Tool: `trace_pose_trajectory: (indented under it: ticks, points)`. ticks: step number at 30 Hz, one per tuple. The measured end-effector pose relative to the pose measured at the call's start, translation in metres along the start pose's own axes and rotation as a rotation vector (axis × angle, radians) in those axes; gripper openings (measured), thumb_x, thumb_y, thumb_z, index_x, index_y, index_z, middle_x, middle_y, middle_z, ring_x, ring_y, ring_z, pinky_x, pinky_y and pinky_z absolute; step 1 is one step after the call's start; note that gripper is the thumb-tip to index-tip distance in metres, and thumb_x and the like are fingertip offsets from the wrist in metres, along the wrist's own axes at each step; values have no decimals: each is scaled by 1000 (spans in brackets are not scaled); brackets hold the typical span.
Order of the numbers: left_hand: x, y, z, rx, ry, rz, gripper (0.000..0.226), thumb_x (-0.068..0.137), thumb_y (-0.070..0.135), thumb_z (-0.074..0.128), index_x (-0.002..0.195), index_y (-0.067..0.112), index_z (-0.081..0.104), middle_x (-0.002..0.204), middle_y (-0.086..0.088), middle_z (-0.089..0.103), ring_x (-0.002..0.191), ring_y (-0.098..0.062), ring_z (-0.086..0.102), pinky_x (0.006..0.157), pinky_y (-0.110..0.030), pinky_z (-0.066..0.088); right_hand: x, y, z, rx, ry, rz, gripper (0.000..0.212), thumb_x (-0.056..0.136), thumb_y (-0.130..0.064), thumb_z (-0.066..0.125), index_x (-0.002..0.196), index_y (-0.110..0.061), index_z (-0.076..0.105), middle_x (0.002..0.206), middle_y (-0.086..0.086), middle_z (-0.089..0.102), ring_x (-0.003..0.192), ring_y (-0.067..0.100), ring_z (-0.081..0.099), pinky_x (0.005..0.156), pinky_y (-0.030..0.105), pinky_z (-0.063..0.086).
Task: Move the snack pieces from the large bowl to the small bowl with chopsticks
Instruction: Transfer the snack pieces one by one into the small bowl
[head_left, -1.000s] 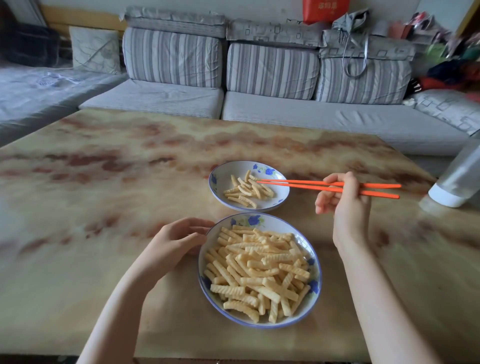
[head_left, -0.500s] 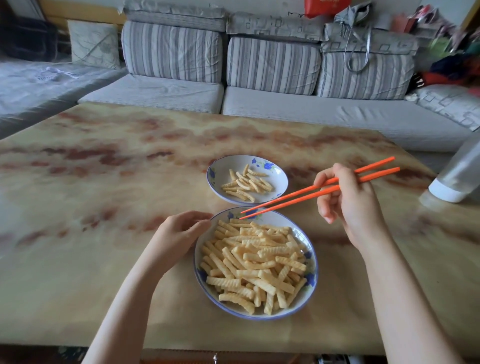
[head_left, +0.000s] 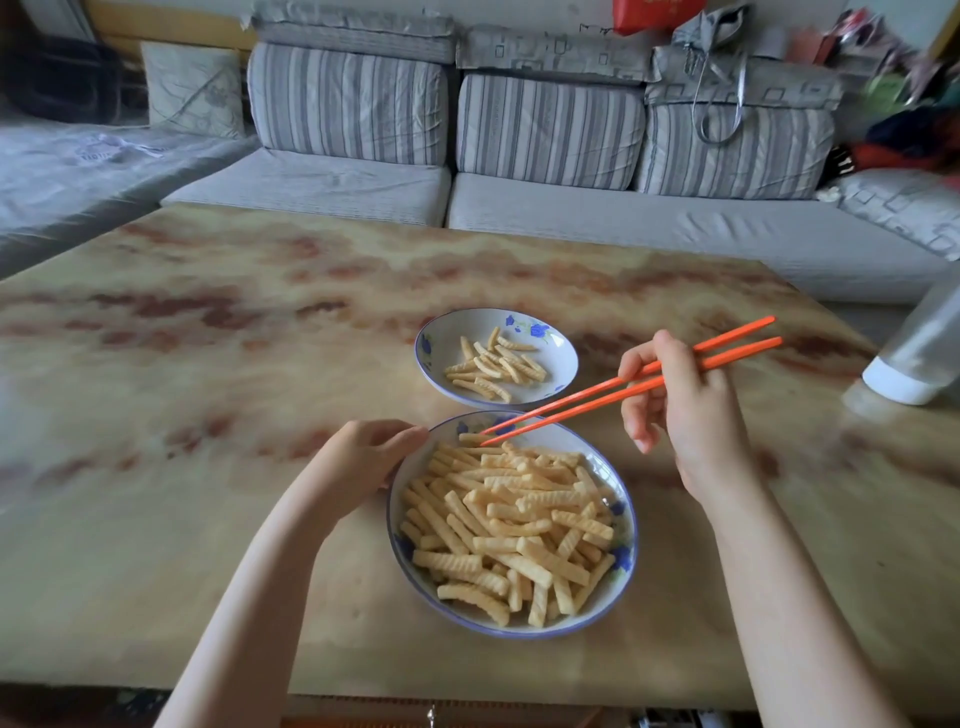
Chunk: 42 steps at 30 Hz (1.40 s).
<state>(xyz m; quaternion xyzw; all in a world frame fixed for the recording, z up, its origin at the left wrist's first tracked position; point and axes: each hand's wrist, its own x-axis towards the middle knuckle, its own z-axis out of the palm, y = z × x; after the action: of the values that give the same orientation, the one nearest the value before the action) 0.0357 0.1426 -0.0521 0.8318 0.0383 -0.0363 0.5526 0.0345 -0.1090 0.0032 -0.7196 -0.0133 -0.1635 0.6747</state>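
Note:
The large bowl (head_left: 621, 569), white with blue flowers, sits near the table's front edge, heaped with ridged yellow snack pieces (head_left: 511, 525). Just behind it stands the small bowl (head_left: 447, 338), holding several of the same pieces (head_left: 496, 369). My right hand (head_left: 680, 410) grips a pair of orange chopsticks (head_left: 618, 387); their tips reach down to a piece at the far rim of the large bowl. My left hand (head_left: 363, 457) holds the large bowl's left rim, fingers curled against it.
The marbled table (head_left: 208, 364) spreads wide to the left and back. A clear plastic bottle with a white cap (head_left: 919, 353) lies at the right edge. A grey striped sofa (head_left: 545, 156) runs along behind the table.
My right hand swung the chopsticks from over the small bowl back toward me and tilted their tips down into the large bowl's far edge. My left hand stayed on the rim.

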Motion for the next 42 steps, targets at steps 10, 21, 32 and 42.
trace_pose_trajectory:
  ticks: [10,21,32,42]
  points:
    - [-1,1,0,72,7,35,18,92,29,57,86,23,73,76,1,71,69,-13,59,67,-27,49,10,2,5,151,246,-44,40,101,-20,32,68,-9,53,37,4,47,32,19,40,36,21,31]
    - [-1,-1,-2,90,15,40,21,91,30,57,88,18,75,84,-7,74,74,-18,61,78,-37,53,7,-2,7,125,118,-27,42,101,-22,32,69,-9,55,38,6,47,33,21,37,40,25,28]
    - [1,0,-1,105,3,49,21,92,28,55,87,18,73,71,5,66,65,-11,55,64,-25,46,0,-10,5,7,-142,37,45,103,-23,30,70,-6,56,37,9,44,31,19,34,36,21,27]
    - [2,0,-1,138,1,45,22,92,29,55,92,18,74,84,-5,72,71,-15,58,73,-30,51,1,-7,6,10,-168,88,45,103,-23,30,71,-6,56,38,9,45,32,19,34,36,22,27]
